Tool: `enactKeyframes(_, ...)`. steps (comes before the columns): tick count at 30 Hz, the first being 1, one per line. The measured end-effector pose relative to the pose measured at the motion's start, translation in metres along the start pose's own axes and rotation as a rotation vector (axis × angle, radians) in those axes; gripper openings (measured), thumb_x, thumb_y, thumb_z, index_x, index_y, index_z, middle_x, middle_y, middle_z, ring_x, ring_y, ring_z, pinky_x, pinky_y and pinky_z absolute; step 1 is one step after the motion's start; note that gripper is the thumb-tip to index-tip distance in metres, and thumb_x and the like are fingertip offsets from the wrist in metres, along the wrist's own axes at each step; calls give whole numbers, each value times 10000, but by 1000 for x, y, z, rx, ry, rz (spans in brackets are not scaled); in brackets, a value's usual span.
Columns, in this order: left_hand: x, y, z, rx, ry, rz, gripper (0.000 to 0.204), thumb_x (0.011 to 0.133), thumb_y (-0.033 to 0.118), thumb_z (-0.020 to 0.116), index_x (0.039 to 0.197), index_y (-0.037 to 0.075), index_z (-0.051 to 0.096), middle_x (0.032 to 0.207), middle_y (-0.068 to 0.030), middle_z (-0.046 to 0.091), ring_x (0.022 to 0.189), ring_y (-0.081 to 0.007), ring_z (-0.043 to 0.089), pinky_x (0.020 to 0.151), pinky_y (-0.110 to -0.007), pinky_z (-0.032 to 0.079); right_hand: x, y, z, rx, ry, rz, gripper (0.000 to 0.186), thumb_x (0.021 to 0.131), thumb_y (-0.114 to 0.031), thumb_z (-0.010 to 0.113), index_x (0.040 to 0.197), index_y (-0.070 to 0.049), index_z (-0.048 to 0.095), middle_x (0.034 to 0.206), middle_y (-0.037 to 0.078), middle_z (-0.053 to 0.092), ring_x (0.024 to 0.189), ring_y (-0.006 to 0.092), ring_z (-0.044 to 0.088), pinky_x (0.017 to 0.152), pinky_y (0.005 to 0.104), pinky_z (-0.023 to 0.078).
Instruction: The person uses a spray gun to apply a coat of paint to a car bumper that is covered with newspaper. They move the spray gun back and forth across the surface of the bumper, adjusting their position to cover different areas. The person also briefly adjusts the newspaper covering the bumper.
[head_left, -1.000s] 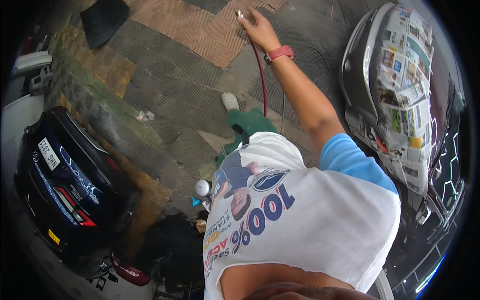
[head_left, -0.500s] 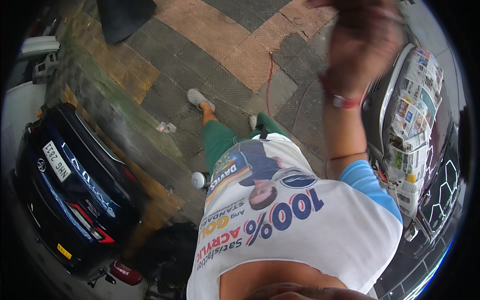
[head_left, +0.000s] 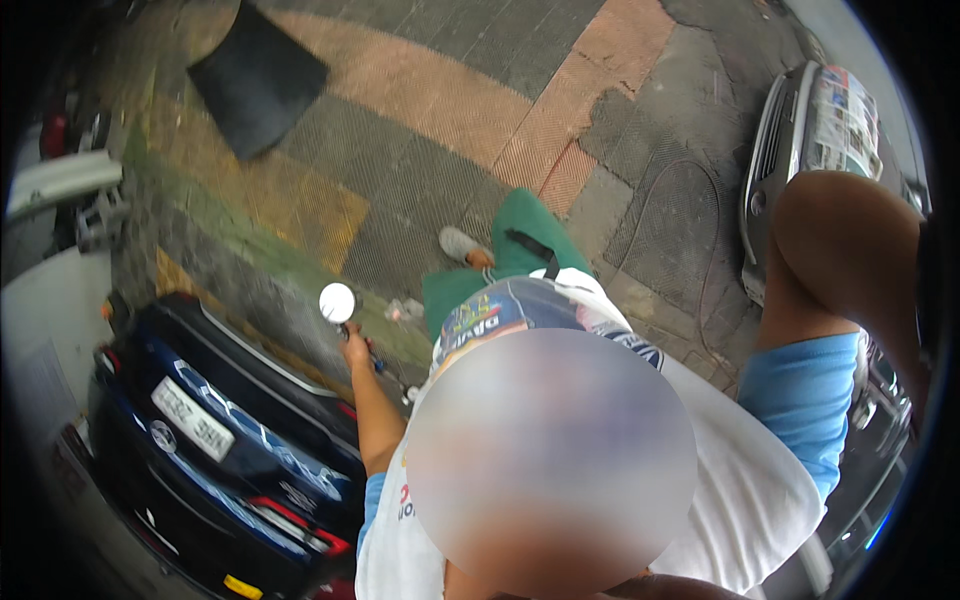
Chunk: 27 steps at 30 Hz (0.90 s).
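My left hand [head_left: 354,346] is out at the left, its fingers wrapped round the handle of what looks like a spray gun with a round white cup [head_left: 337,302] on top. Most of the gun's body is hidden by the cup and the fingers. The gun is held over the ground, close to the rear of a dark blue car [head_left: 225,375]. On the right, my arm is raised and sharply bent at the elbow, and its hand lies outside the picture.
A black, curved sheet [head_left: 258,85] lies on the tiled ground at the far left. A thin hose [head_left: 718,215] loops over the paving. At right stands a grey car [head_left: 768,190] with newspaper [head_left: 842,120] on its hood. Crumpled clear plastic [head_left: 405,311] lies near my foot.
My right hand has left the picture, and that arm is now folded at the elbow. My left hand has come into view as the white-cupped gun moved out leftward. My view has shifted.
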<state>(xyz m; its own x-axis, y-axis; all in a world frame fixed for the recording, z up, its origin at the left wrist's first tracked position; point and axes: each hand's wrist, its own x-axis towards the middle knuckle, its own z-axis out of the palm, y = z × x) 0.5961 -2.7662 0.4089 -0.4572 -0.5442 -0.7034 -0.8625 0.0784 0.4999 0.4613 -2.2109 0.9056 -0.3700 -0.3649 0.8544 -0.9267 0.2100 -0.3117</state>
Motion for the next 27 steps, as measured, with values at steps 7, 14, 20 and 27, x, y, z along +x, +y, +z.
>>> enactKeyframes(7,55,78,46,81,-90,-83,490,1061,502,622,1192,34,558,951,-71,609,565,-170,539,478,-322,473,15,62,-46,-149,10,-41,539,1090,-426,569,1430,-8,599,1134,177,765,878,211,747,739,315,610)
enactKeyframes(14,80,124,162,265,-198,-62,465,1035,557,631,1031,98,557,755,-69,555,504,-202,520,451,-360,463,1,130,-134,-286,-46,-74,548,1082,-431,578,1427,-6,603,1135,178,764,887,221,746,750,324,608)
enactKeyframes(20,101,212,253,370,-256,53,488,1029,566,634,1057,82,578,777,-79,584,508,-216,539,451,-375,475,-13,189,-205,-339,1,-71,556,1075,-436,586,1425,-5,605,1136,179,763,896,230,745,759,332,606)
enactKeyframes(27,115,360,370,443,-370,171,518,1022,576,638,1088,64,603,803,-90,619,514,-232,561,452,-392,488,-13,223,-260,-548,5,120,564,1067,-441,596,1422,-3,609,1137,180,762,905,240,743,770,340,604)
